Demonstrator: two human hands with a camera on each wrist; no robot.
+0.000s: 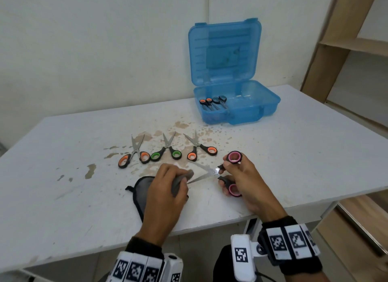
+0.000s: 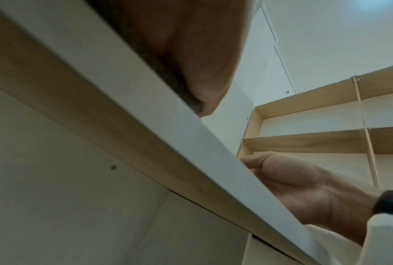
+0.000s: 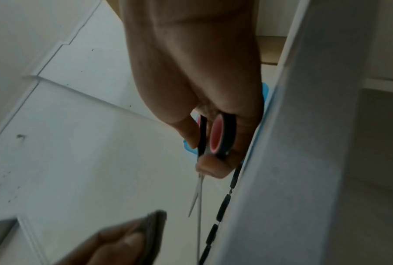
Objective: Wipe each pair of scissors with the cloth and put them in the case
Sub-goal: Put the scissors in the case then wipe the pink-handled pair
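White table (image 1: 294, 155) under everything. Blue case (image 1: 237, 105) at 1 o'clock, lid up, two pairs already inside. Three pairs still queued at 11, blades spread. Grey cloth (image 1: 178, 184) bunched in my left hand (image 1: 165, 189), pinched over one blade. My right hand (image 1: 241, 176) grips the pink scissors (image 1: 218, 172) by both loops, blades splayed so each side is reachable.

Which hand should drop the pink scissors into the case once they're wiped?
Right, probably. The right hand already grips the pink scissors by their handles and is on the blue case's side. The left hand holds the cloth.
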